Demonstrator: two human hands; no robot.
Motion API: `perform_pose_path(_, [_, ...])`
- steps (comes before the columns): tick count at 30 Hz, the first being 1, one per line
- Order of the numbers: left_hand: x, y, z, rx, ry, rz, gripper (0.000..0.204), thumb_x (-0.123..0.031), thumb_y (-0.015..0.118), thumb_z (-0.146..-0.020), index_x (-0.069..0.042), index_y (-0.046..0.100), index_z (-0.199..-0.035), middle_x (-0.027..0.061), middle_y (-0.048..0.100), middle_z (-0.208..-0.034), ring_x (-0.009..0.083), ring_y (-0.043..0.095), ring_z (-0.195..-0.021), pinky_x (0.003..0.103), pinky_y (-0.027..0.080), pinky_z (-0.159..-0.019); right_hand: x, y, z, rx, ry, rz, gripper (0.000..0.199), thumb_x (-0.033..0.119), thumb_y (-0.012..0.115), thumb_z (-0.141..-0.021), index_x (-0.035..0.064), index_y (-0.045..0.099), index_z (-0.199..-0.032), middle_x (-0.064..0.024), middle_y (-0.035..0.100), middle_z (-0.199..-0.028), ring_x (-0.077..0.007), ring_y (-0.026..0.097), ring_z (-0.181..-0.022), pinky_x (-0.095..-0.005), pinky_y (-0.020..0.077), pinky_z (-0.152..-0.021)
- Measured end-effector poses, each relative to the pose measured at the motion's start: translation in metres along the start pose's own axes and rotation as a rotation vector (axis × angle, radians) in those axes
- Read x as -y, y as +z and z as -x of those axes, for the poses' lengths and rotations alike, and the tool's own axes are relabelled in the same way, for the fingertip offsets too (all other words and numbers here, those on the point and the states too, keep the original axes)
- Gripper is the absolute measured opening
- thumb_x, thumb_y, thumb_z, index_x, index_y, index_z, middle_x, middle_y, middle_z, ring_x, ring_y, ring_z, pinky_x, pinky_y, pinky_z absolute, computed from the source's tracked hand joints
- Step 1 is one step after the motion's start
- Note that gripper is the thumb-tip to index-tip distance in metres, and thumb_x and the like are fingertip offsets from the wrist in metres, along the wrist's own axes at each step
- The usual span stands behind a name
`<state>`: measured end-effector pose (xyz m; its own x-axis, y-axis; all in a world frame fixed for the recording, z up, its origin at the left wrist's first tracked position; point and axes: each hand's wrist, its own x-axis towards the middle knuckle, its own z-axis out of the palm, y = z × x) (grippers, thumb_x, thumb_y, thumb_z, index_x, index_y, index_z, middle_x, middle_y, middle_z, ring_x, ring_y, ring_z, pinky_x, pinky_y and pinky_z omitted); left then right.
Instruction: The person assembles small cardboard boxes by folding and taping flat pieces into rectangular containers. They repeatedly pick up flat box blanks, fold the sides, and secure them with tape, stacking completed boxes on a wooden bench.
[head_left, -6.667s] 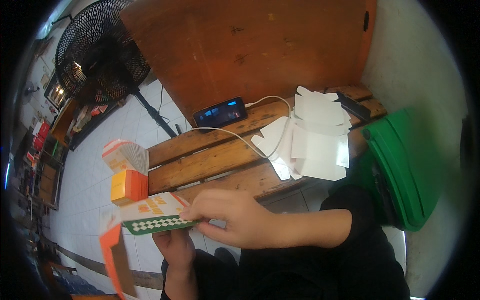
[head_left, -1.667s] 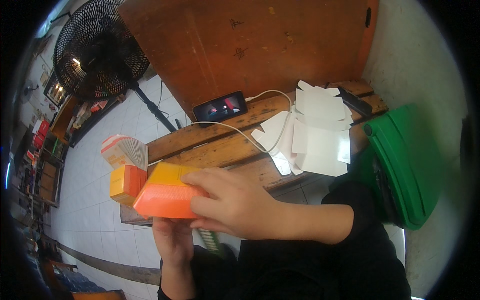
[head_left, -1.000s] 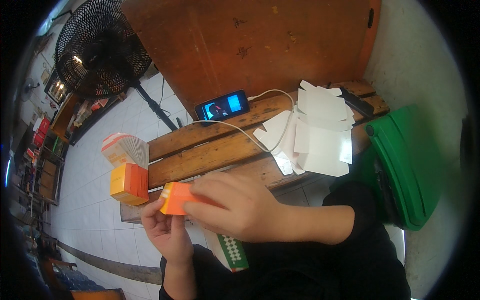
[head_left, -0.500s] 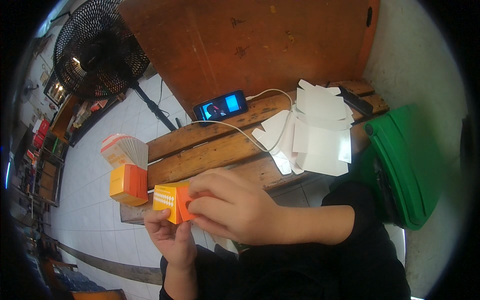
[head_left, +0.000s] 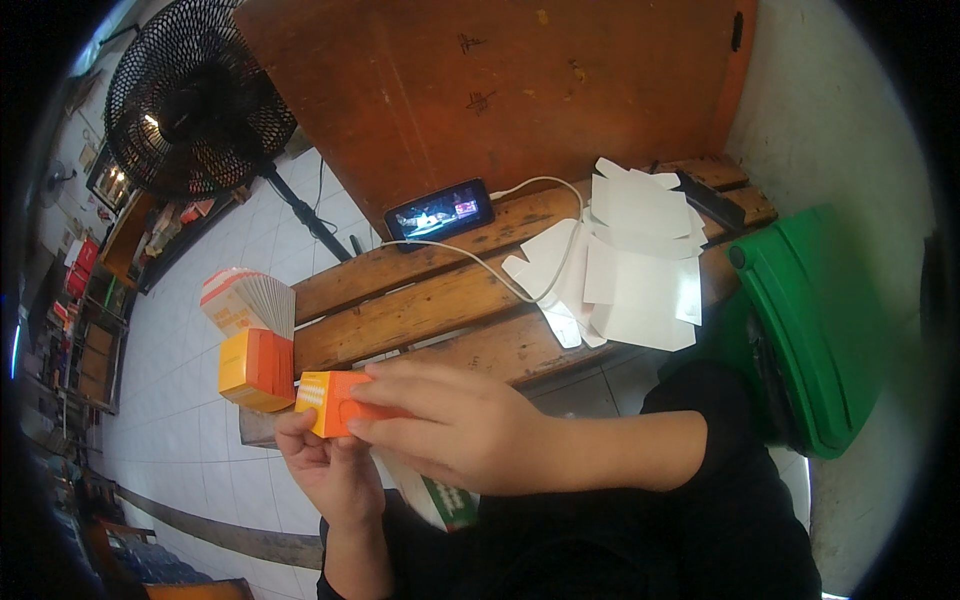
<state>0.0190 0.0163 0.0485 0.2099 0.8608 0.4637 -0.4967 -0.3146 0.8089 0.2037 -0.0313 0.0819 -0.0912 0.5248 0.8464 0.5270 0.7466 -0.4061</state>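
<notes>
Between my two hands is a small yellow and orange carton (head_left: 335,392), held over the near edge of the wooden bench (head_left: 480,362). My left hand (head_left: 335,475) pinches its lower left part between thumb and fingers. Across its orange side lie the fingers of my right hand (head_left: 450,420), covering its right end. Just left of it stands a block of similar yellow and orange cartons (head_left: 257,368) at the bench's end. Behind that block a fanned stack of white and orange folded cards (head_left: 255,300) leans.
A phone (head_left: 440,213) with a lit screen and white cable rests against the brown wooden board (head_left: 520,90). Flat white carton blanks (head_left: 645,265) lie on the right of the bench. A green bin (head_left: 815,330) stands at right, a black fan (head_left: 200,105) at far left.
The carton has shifted slightly left and turned, and the gap along its orange side has closed. My right hand has moved left along it. The phone's picture has changed.
</notes>
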Motion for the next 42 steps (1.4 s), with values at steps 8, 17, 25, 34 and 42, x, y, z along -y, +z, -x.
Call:
perform_pose_path(8, [-0.011, -0.009, -0.011, -0.036, -0.028, 0.182, 0.051, -0.03, 0.048, -0.11, -0.009, 0.037, -0.154, 0.0152, 0.052, -0.15, 0.029, 0.049, -0.141, 0.046, 0.039, -0.12, -0.014, -0.011, -0.005, 0.109, 0.196, -0.103, 0.062, 0.019, 0.081, -0.091, 0.0047, 0.053, -0.144, -0.0213, 0.054, -0.147, -0.0403, 0.052, -0.138, -0.0502, 0.0454, -0.114])
perform_pose_path(17, [-0.007, -0.001, -0.021, -0.089, -0.231, 0.249, 0.066, -0.046, 0.051, -0.107, -0.002, 0.038, -0.154, 0.0156, 0.051, -0.15, 0.029, 0.048, -0.142, 0.047, 0.035, -0.121, -0.038, 0.017, 0.013, 0.36, 1.081, -0.757, 0.077, 0.029, 0.081, -0.092, 0.0053, 0.036, -0.151, -0.0191, 0.06, -0.14, -0.0335, 0.064, -0.125, -0.0434, 0.0562, -0.099])
perform_pose_path(25, [-0.007, 0.005, 0.01, 0.032, 0.163, -0.513, 0.038, -0.025, 0.085, -0.09, 0.003, 0.068, -0.109, 0.0107, 0.071, -0.101, 0.0183, 0.067, -0.085, 0.028, 0.052, -0.081, -0.035, 0.057, 0.05, 0.651, 1.293, -0.846, 0.074, 0.039, 0.076, -0.095, 0.0039, 0.039, -0.149, -0.0169, 0.067, -0.125, -0.0232, 0.074, -0.101, -0.0356, 0.061, -0.077])
perform_pose_path(34, [-0.019, -0.033, -0.022, -0.118, 0.354, -0.37, 0.065, -0.065, 0.047, -0.104, -0.002, 0.064, -0.114, 0.0138, 0.064, -0.118, 0.0224, 0.064, -0.105, 0.034, 0.05, -0.091, -0.065, 0.017, 0.035, 0.444, 1.342, -0.832, 0.066, 0.014, 0.08, -0.091, 0.0056, 0.04, -0.142, -0.0139, 0.063, -0.122, -0.0211, 0.071, -0.103, -0.0321, 0.0622, -0.081])
perform_pose_path(42, [-0.027, -0.042, -0.044, -0.402, 0.172, 0.069, 0.058, -0.015, 0.051, -0.11, -0.006, 0.026, -0.161, 0.0113, 0.053, -0.141, 0.0198, 0.057, -0.123, 0.033, 0.044, -0.108, -0.077, -0.007, -0.1, -0.013, 0.53, -0.201, 0.048, -0.007, 0.077, -0.081, 0.0052, 0.05, -0.119, -0.0078, 0.061, -0.108, -0.017, 0.065, -0.103, -0.0314, 0.0558, -0.089])
